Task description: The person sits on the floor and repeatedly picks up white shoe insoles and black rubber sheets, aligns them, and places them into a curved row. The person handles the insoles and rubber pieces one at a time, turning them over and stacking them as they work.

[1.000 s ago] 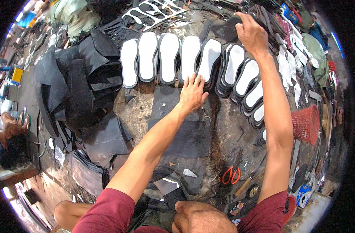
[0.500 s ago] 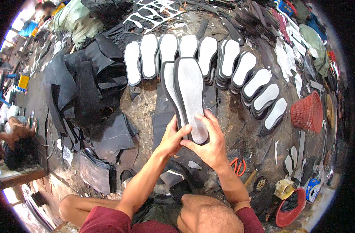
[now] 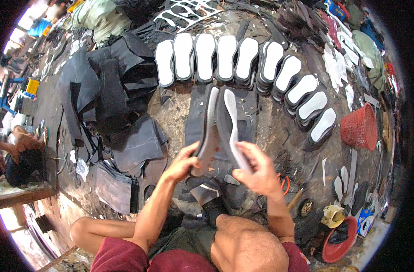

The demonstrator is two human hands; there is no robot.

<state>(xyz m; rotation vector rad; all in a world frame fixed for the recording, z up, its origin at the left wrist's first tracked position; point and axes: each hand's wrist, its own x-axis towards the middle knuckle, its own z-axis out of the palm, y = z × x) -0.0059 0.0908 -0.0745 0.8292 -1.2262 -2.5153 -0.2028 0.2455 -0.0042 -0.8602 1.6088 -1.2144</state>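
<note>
My left hand (image 3: 183, 162) pinches lower end of long black-and-white foot-shaped sole (image 3: 208, 124) between thumb and fingers. My right hand (image 3: 260, 170), slightly blurred, grips lower end of matching black-and-white sole (image 3: 226, 120). Both tilted on edge above dark, scrap-littered floor (image 3: 279, 140), upper ends close together, lower ends wider apart. Beyond them, curved row of white-topped, black-edged sole stacks (image 3: 227, 58). To left, heaped black sheet pieces (image 3: 111, 84); to right, red perforated basket (image 3: 358, 127).

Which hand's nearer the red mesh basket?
Right. The right hand, holding a sole, is left of the red mesh basket, not touching it; the left hand, holding another sole, is farther left.
</note>
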